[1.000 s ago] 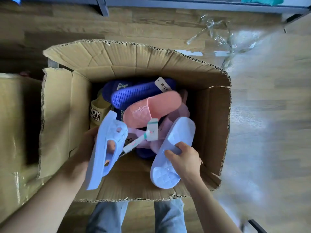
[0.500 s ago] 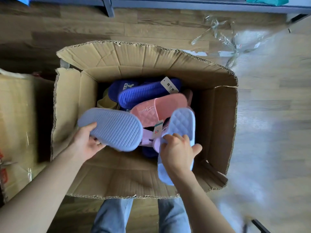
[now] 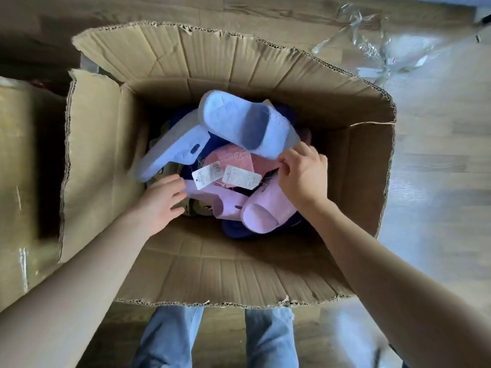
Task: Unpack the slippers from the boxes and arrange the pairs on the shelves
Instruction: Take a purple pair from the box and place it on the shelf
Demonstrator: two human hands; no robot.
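Reaching both hands, well apart, into box [image 3: 239,274]. Left hand [image 3: 162,200] spreading flat-fingered, gripping nothing, fingertips at edge of lilac slipper [image 3: 212,200]. Right hand [image 3: 303,176] curling at toe of pale blue slipper [image 3: 247,123] just beyond it; can't tell whether pinching or only touching. Its mate [image 3: 172,152] lying on edge beyond left hand. Pink slipper [image 3: 233,159] and paper tags [image 3: 240,179] sitting between hands. Judging best: taking blue pair together, one per hand, lifting clear of tag strings.
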